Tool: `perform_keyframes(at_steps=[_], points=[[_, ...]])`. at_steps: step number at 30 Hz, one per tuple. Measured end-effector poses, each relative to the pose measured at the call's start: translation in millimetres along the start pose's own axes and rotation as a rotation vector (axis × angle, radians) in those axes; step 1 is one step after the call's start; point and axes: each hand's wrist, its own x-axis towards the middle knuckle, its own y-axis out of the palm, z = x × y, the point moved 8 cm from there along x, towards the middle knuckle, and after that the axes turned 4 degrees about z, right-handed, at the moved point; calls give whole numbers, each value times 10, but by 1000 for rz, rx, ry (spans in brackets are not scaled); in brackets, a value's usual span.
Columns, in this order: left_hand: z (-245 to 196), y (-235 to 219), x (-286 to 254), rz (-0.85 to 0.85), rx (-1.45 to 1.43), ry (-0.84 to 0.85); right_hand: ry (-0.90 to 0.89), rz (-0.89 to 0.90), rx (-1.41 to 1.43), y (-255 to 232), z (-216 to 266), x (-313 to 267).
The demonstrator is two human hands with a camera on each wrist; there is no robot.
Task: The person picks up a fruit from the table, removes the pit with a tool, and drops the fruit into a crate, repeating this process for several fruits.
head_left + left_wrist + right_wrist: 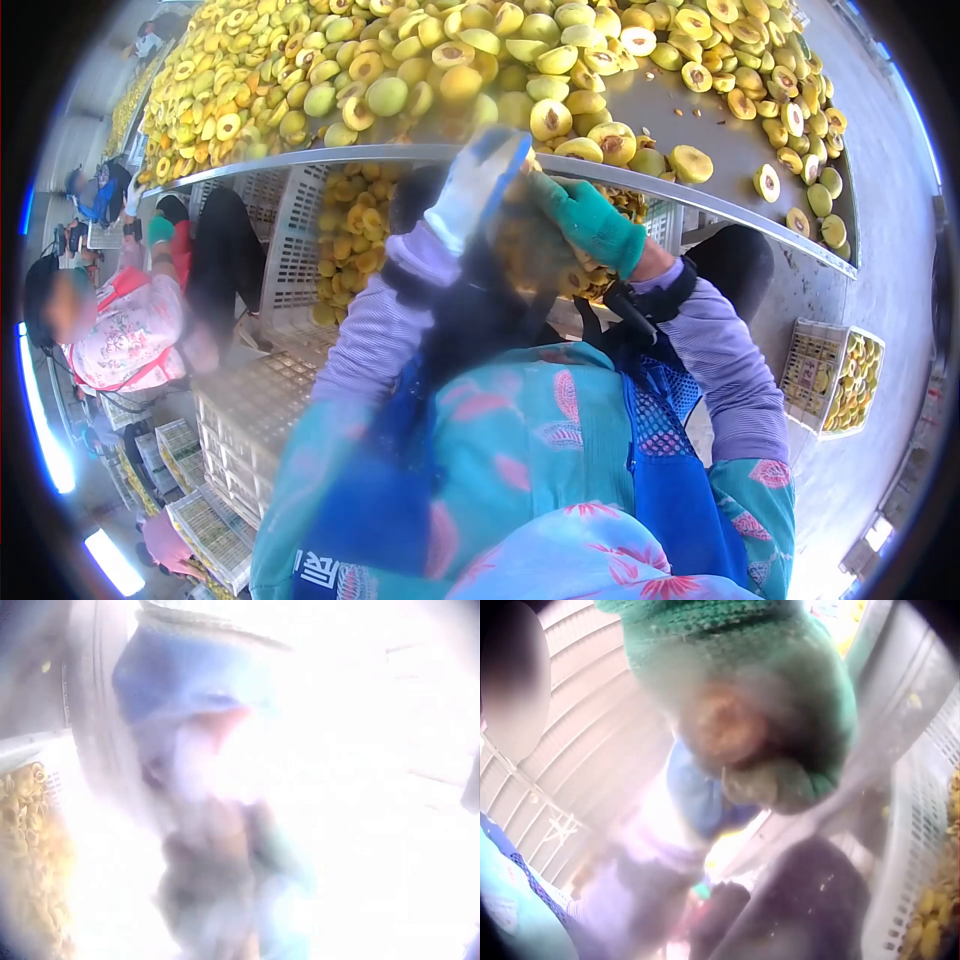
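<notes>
Both gloved hands meet over the near edge of a metal table (pixel 660 110) heaped with halved yellow-green stone fruit (pixel 400 60). My right hand (pixel 590 220), in a green knitted glove, curls its fingers round a blurred brownish round piece of fruit (pixel 724 724), best seen in the right wrist view. Close against it is my left hand (pixel 478 190), in a white and blue glove. Glare and blur in the left wrist view hide its fingers, so I cannot tell whether it grips the fruit too.
Below the table edge stands a perforated white crate (pixel 292 240) with fruit (pixel 350 240) inside. Another crate (pixel 805 375) of fruit sits on the floor at right. More crates (pixel 235 430) stack at left, near a person in a floral top (pixel 130 320).
</notes>
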Motion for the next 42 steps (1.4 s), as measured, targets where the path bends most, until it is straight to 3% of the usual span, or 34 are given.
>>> perform_keyframes(at_steps=[1, 2, 4, 6, 7, 8, 10, 13, 15, 18, 19, 20, 21, 22, 23, 25, 28, 29, 32, 34, 35, 38, 39, 42], points=[[89, 1, 12, -15, -179, -129, -59, -1, -225, -17, 167, -81], [128, 32, -2, -27, -361, -263, -244, -57, -379, -37, 224, -84], [174, 113, -18, -59, -455, -415, -617, -155, -699, 2, 153, -72], [141, 159, -7, -72, -282, -443, -819, -447, -1283, 241, 41, -199], [108, 152, 1, -97, -337, -566, -848, -505, -1327, 300, 5, -188], [102, 152, 29, -94, -296, -536, -874, -566, -1369, 359, -31, -178], [102, 171, 56, -83, -216, -481, -787, -487, -957, 273, -125, -74], [309, 359, 41, 104, -408, -668, -853, -631, -1285, 362, -110, -136], [389, 394, 89, 116, -470, -673, -891, -664, -1260, 341, -69, -154], [417, 416, 105, 142, -563, -813, -953, -734, -1376, 361, -46, -161], [414, 426, 82, 157, -592, -882, -898, -628, -1125, 282, -85, -111], [408, 438, 105, 178, -577, -837, -847, -550, -865, 202, -134, -66], [410, 452, 132, 199, -565, -794, -683, -329, -307, 137, -271, 49], [395, 447, 192, 212, -551, -743, -549, -181, 31, 153, -346, 130], [409, 460, 174, 218, -574, -820, -396, -96, 378, 182, -418, 178], [375, 498, 146, 145, -738, -770, -170, -75, 669, 300, -240, 10], [336, 451, 96, 119, -952, -730, 67, 367, 1253, 534, -110, -144], [296, 444, 141, 142, -1027, -712, 92, 332, 1169, 527, -63, -206], [345, 546, 148, 220, -924, -684, 114, -80, 685, 309, -285, -223], [239, 601, 197, 248, -964, -711, 64, 254, 1013, 495, -179, -210], [245, 664, 97, 162, -1205, -931, 42, 425, 1174, 553, -100, -240], [40, 601, 187, 246, -1330, -649, -40, 698, 1358, 602, 87, -330], [18, 644, 157, 239, -1432, -714, 18, 696, 1457, 602, 37, -336], [-36, 800, 25, 148, -1825, -936, -37, 746, 1495, 632, 99, -353]])
